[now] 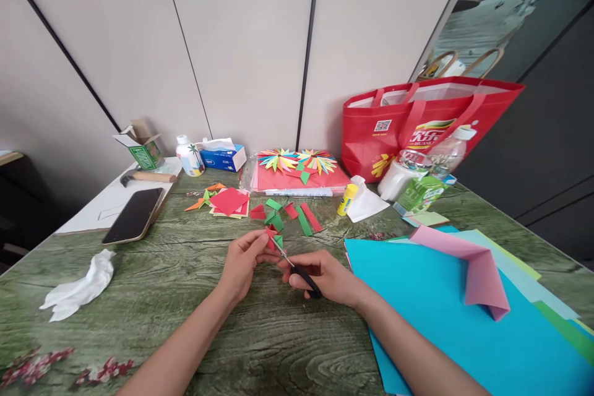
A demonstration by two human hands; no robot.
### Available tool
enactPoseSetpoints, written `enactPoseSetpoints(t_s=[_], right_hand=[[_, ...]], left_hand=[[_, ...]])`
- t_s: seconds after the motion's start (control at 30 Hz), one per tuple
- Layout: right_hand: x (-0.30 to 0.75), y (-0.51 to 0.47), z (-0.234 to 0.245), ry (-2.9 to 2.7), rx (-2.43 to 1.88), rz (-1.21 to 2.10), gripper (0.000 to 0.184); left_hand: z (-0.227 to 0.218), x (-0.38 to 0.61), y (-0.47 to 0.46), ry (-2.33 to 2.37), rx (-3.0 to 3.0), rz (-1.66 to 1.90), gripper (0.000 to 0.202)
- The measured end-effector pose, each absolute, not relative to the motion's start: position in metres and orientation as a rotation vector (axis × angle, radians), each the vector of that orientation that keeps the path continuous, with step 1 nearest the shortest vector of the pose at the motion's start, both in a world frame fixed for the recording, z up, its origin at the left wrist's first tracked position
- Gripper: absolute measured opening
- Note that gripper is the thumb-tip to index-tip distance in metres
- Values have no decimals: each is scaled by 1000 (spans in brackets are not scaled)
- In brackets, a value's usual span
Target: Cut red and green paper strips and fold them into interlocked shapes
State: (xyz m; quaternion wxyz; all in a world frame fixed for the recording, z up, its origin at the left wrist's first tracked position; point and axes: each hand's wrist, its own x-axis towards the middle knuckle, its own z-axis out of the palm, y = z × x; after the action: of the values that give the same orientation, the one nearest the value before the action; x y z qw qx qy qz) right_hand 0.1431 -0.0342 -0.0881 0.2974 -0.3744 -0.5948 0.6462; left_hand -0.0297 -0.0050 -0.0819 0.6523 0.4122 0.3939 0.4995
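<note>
My left hand (pixel 243 261) pinches a small piece of red paper (pixel 270 232) between thumb and fingers. Black-handled scissors (pixel 305 279) are in my right hand (pixel 327 275), their blades pointing up and left against the red paper. A bit of green paper (pixel 278 240) shows right behind the blades; whether it is held or lies on the table I cannot tell. Just beyond my hands lie several folded red and green pieces (pixel 273 219) and two strips, a green one (pixel 304 221) and a red one (pixel 310 216).
Square red sheets (pixel 229 200) lie at back left, near a phone (pixel 134 215), a hammer (pixel 148 177) and a crumpled tissue (pixel 81 284). A glue stick (pixel 347 199) stands before a red bag (pixel 385 136). Blue paper (pixel 417 309) covers the right side, with folded pink paper (pixel 482 272) on top.
</note>
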Motion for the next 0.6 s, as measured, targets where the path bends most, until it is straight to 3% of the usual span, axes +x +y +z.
enactPoseSetpoints(t_s=[0.17, 0.33, 0.43, 0.6], right_hand=[[143, -34, -83, -1844, -1019, 1494, 15], [142, -34, -86, -2054, -1105, 1113, 12], [141, -34, -87, -2045, -1111, 1156, 14], [143, -34, -84, -1878, -1066, 1495, 19]], left_hand=[[-83, -29, -4, 1020, 1027, 1092, 28], [-84, -27, -4, 1081, 981, 1017, 29], [-82, -28, -4, 1054, 949, 917, 31], [-82, -30, -2, 994, 899, 854, 31]])
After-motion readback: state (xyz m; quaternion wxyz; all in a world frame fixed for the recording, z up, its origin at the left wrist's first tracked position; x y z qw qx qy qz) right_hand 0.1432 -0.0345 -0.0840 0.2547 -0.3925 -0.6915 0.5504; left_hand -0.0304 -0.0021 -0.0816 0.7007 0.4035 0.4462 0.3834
